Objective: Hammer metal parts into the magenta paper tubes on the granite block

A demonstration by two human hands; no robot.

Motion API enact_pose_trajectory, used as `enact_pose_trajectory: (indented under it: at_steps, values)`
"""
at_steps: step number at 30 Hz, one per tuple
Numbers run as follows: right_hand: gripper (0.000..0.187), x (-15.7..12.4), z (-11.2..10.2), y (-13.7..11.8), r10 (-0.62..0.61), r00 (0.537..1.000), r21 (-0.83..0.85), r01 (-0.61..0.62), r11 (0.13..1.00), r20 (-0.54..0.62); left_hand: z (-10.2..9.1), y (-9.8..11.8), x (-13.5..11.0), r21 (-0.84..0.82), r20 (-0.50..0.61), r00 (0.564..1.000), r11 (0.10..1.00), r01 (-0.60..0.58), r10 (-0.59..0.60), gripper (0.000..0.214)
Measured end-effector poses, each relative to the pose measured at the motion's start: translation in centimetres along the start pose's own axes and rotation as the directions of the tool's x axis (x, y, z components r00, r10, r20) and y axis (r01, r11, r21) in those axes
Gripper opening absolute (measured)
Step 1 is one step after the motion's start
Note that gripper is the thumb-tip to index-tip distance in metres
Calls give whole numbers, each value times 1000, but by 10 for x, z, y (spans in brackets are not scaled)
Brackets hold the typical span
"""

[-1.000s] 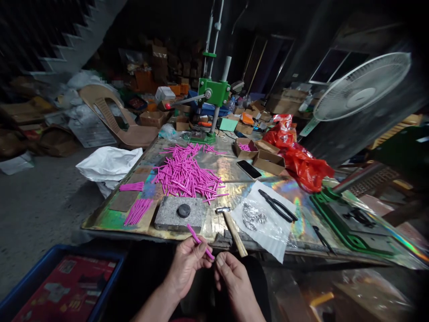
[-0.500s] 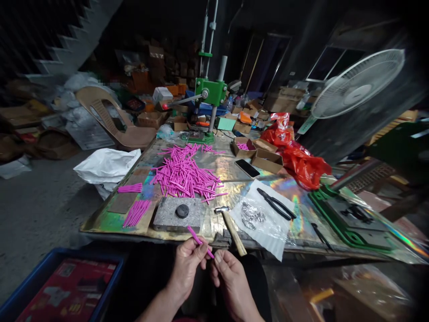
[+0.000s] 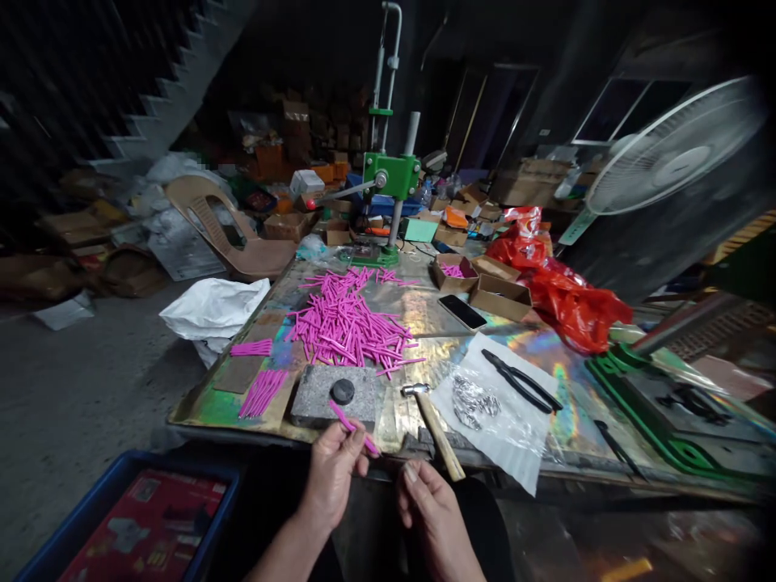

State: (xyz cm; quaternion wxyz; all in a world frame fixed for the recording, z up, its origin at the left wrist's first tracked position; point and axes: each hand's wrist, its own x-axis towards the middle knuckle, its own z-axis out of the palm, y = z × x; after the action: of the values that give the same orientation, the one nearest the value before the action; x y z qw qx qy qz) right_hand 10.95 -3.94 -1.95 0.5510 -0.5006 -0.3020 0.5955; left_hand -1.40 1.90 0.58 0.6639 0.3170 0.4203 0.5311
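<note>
Between the thumb and fingers of my left hand is a thin pink tube, slanting in front of the grey stone block. A small black disc sits on that block. My right hand is apart from the tube, a little to its lower right, thumb pressed to the fingers; whatever they pinch, if anything, is too small to make out. Behind the block lies a big heap of pink tubes. More tubes lie lined up to the left. A hammer rests right of the block.
Pliers and small metal pieces lie on a white plastic sheet. Farther back are a phone, small cardboard boxes and a green hand press. A blue crate stands at lower left.
My right hand has come away from the tube's lower end and moved right and down. The left hand still holds the tube, slightly higher. The whole view has shifted a little.
</note>
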Motion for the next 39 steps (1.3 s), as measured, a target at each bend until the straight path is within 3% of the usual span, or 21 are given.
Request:
enact_pose_trajectory:
  at_steps: [4, 8, 13, 25, 29, 33, 36, 39]
  values:
    - [38, 0, -11, 5, 10, 999, 1, -10, 1000, -41, -16, 16, 31, 178, -87, 966, 958, -223, 242, 17]
    - [40, -1, -17, 9, 35, 998, 1, -35, 999, -52, -25, 29, 54, 314, -93, 924, 892, -326, 370, 13]
    - [42, -3, -18, 10, 43, 997, 13, -42, 999, -67, -31, 26, 65, 402, -71, 908, 845, -354, 414, 10]
    - [44, -3, -21, 12, 56, 995, 0, -56, 998, -82, -30, 25, 65, 470, -72, 901, 811, -348, 428, 9]
    - [44, -5, -19, 10, 40, 996, -30, -42, 999, -76, -36, 23, 66, 601, 22, 885, 701, -384, 466, 9]
    - [43, -2, -19, -3, -61, 996, -137, 52, 989, -61, -38, 28, 69, 727, 175, 854, 521, -448, 491, 13]
    - [37, 9, -28, -19, -268, 959, -482, 191, 855, -94, -38, 34, 75, 763, 273, 805, 390, -515, 528, 18]
    - [31, 23, -43, -36, -408, 901, -749, 166, 641, -150, -39, 37, 80, 776, 351, 750, 274, -568, 561, 20]
